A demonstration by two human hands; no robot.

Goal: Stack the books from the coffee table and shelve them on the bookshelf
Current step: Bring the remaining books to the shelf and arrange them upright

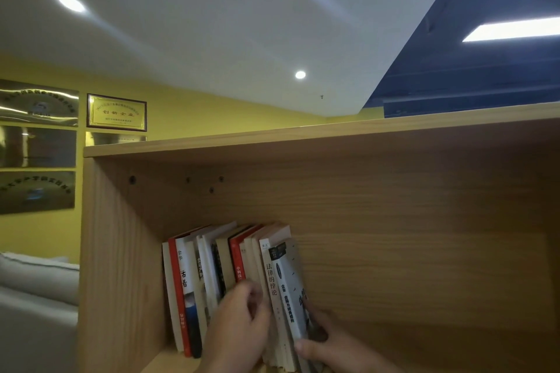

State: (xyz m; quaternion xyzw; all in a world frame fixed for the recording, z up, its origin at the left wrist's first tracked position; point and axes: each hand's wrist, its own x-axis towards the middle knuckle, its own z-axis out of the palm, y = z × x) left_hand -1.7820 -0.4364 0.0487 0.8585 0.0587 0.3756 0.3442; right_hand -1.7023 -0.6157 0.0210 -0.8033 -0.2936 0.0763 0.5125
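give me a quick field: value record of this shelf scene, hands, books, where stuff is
setting: wooden bookshelf, top compartment, yellow wall to its left
books: a row of books standing on the shelf, leaning, spines outward
gap: bare shelf space between the leftmost book and the shelf's left wall, and to the right of the row
left hand: left hand against the spines mid-row
right hand: right hand gripping the rightmost book, white and blue cover
wall: framed plaque and metal plates
ceiling: recessed lights on
coffee table: not in view
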